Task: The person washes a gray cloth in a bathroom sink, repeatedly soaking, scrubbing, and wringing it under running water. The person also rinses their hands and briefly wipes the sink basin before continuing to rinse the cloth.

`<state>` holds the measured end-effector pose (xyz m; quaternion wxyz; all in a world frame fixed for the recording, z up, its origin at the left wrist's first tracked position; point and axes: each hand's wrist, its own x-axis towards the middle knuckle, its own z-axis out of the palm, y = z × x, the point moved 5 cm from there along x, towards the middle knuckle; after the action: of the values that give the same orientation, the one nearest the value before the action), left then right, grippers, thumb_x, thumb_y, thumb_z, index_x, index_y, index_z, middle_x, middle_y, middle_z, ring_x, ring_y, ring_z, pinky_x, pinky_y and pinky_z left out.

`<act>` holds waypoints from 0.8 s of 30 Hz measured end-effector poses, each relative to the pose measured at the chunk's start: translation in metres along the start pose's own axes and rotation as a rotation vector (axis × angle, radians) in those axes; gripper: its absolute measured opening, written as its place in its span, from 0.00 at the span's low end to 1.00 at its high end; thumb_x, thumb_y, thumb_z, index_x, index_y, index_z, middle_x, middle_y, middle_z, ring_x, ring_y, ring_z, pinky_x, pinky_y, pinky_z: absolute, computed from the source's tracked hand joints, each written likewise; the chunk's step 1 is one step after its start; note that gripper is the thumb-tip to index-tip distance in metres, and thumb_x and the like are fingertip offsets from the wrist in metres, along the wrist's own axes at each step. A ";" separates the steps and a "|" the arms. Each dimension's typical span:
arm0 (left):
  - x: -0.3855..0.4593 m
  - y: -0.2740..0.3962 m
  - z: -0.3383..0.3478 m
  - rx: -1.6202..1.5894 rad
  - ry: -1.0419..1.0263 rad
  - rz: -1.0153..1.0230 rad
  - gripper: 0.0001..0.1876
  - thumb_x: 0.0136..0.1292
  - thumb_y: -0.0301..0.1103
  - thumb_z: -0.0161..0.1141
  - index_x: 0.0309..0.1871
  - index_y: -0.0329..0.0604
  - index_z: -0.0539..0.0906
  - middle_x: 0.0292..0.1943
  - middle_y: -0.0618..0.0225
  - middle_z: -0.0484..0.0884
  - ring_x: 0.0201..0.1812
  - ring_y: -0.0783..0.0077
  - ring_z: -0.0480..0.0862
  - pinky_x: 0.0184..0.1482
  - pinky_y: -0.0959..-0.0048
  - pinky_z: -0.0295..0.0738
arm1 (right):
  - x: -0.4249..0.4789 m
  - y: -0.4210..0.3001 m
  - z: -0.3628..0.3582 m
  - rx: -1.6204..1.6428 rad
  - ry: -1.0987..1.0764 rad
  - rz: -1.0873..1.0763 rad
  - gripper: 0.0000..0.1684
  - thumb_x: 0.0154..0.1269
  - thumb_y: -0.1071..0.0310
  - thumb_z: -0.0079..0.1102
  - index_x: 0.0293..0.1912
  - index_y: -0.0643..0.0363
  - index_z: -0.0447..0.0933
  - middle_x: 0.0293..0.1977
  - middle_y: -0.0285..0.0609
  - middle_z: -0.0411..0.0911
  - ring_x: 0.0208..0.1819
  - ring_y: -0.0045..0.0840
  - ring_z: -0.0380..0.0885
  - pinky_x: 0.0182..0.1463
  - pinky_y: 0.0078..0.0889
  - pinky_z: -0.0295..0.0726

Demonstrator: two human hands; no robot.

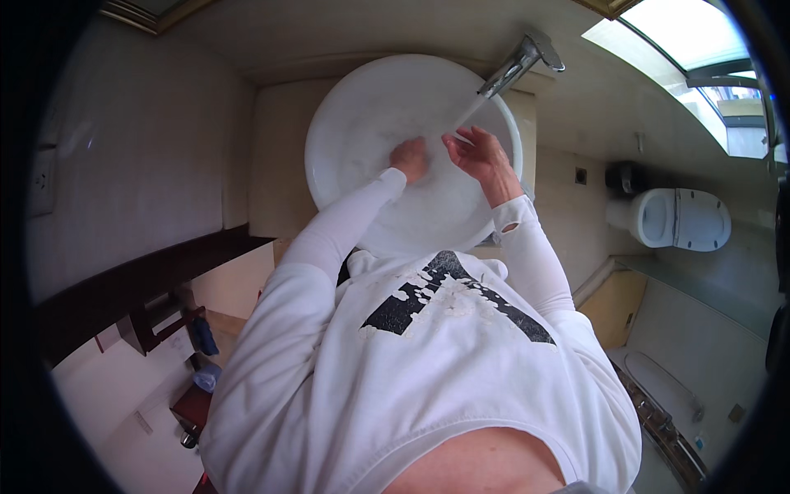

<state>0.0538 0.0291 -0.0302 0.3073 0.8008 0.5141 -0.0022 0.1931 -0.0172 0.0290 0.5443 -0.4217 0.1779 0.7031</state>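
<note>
Below me is a round white washbasin with cloudy, bubbly water in it. A chrome tap leans over its far right rim, and a water stream runs from the spout. My right hand is raised over the right side of the basin beside the stream, fingers loosely bent and apart, holding nothing visible. My left hand reaches low into the middle of the basin. It looks curled and blurred; its fingertips are hidden. White sleeves reach both wrists.
A tan countertop surrounds the basin, against the wall. To the right are a white toilet, a square floor drain and a bright window. A dark door frame stands left, near a wall socket.
</note>
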 end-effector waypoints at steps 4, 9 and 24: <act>0.002 -0.001 0.001 0.034 -0.053 -0.005 0.10 0.59 0.29 0.49 0.44 0.41 0.73 0.41 0.51 0.80 0.44 0.46 0.79 0.45 0.52 0.75 | 0.000 0.001 -0.001 0.138 0.056 -0.002 0.16 0.72 0.64 0.42 0.46 0.70 0.67 0.42 0.59 0.72 0.43 0.48 0.76 0.43 0.40 0.83; 0.001 -0.015 0.013 0.011 0.196 0.079 0.10 0.55 0.30 0.53 0.40 0.37 0.74 0.38 0.51 0.80 0.42 0.46 0.79 0.45 0.53 0.74 | 0.017 0.007 0.019 0.143 -0.049 0.077 0.12 0.70 0.69 0.43 0.46 0.70 0.66 0.38 0.57 0.72 0.38 0.42 0.75 0.35 0.33 0.82; 0.040 0.069 0.003 -2.154 -0.344 -0.029 0.27 0.57 0.47 0.60 0.58 0.46 0.71 0.51 0.62 0.76 0.52 0.59 0.75 0.57 0.59 0.69 | 0.028 -0.017 0.043 0.260 -0.284 -0.367 0.19 0.72 0.60 0.41 0.52 0.67 0.64 0.46 0.46 0.70 0.46 0.38 0.69 0.53 0.40 0.71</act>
<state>0.1304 0.0412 -0.0112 0.9152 0.0945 0.2057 0.3334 0.1904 0.0363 0.0353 0.7318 -0.2705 0.1092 0.6159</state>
